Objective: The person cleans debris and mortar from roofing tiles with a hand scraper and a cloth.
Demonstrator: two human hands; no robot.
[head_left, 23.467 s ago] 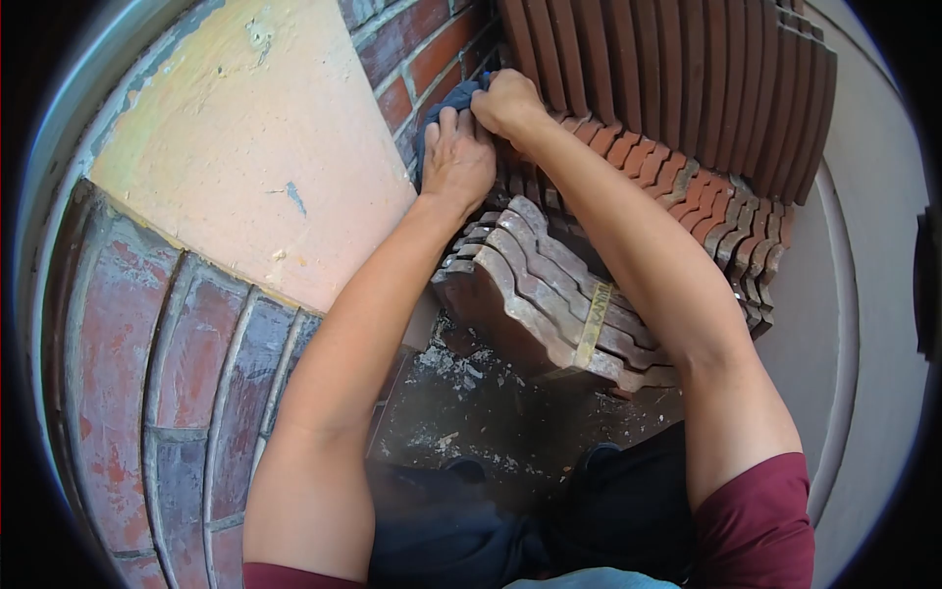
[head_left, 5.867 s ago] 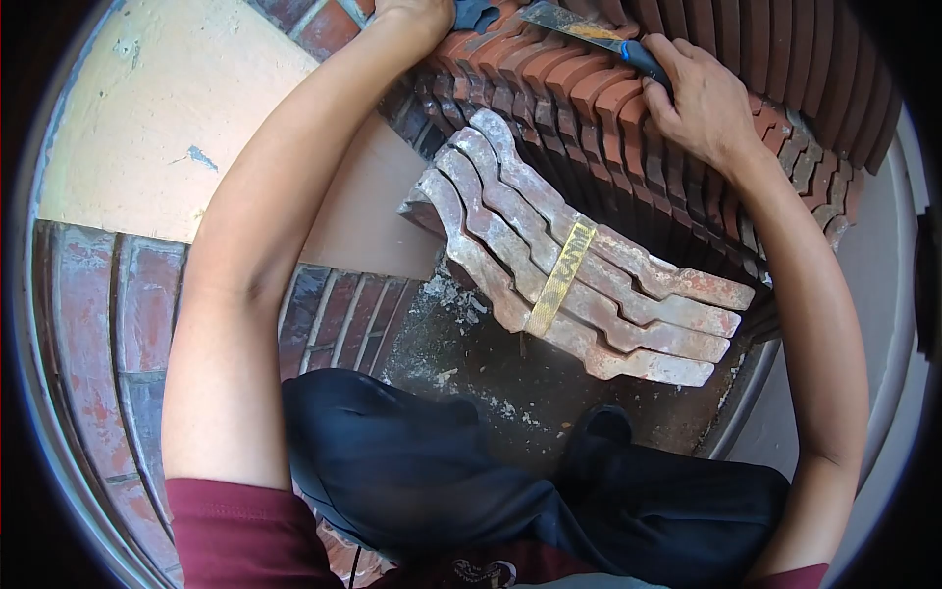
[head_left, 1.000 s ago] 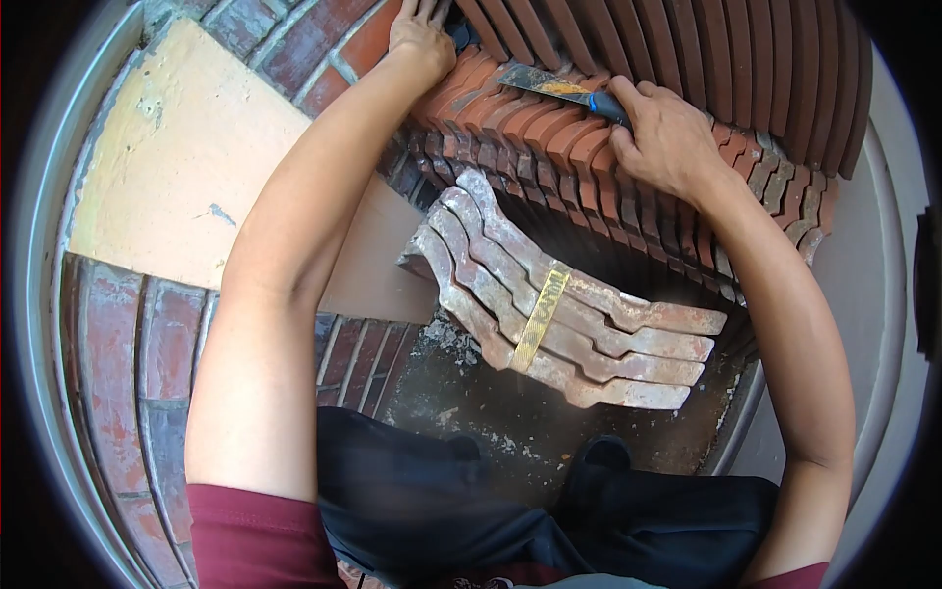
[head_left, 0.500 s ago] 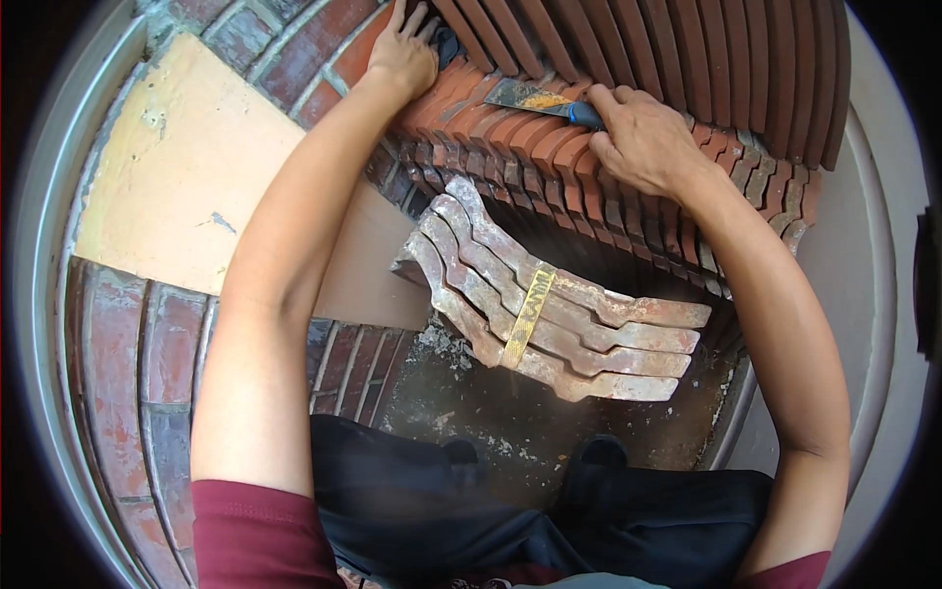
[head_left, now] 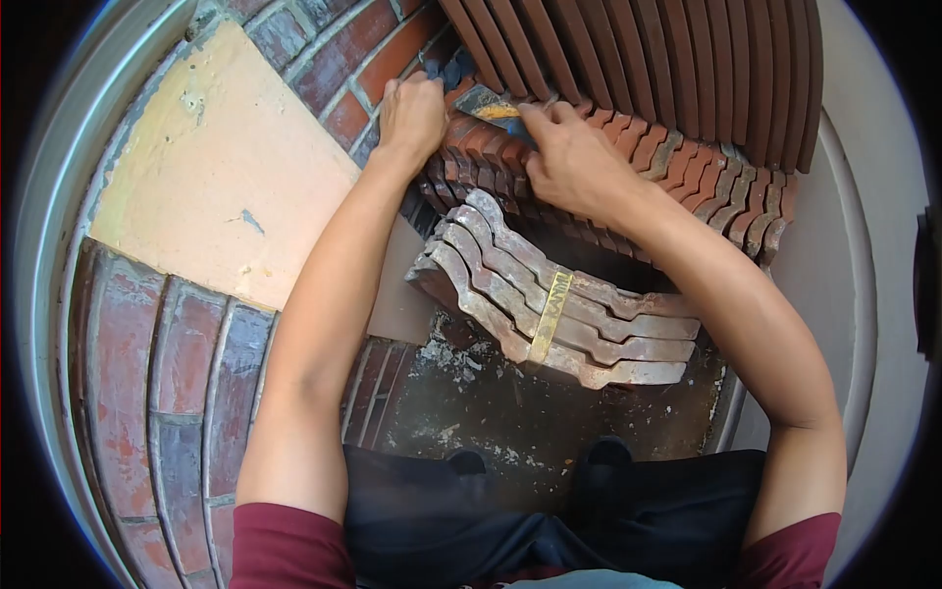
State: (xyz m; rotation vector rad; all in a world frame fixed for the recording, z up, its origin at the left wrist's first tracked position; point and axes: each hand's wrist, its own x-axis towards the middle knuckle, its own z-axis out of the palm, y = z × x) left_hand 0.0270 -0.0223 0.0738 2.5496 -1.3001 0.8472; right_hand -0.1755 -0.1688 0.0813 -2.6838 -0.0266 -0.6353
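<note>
My right hand (head_left: 577,162) is closed around the blue handle of a putty knife, mostly hidden by my fingers. The putty knife's flat blade (head_left: 484,102), smeared with yellow-orange, lies over the left end of a row of orange-red clay roof tiles (head_left: 491,147). To its left, my left hand (head_left: 414,116) is curled beside the brick wall. Its fingers meet a crumpled dark blue-grey, cloth-like piece (head_left: 454,71), though the fingertips are hidden. Below my hands, several worn roof tiles (head_left: 579,329) lie stacked, a yellow lettered strip (head_left: 551,316) across them.
Tall brown ribbed tiles (head_left: 677,69) stand behind the row. A brick wall (head_left: 182,353) with a cream panel (head_left: 226,177) rises on the left. To the right is a pale curved wall (head_left: 863,245). Pale debris lies on the dark floor (head_left: 471,412) near my feet.
My right hand has moved left along the tile row with the putty knife. My left hand has come slightly down, its fingers now more curled. The whole view has shifted a little.
</note>
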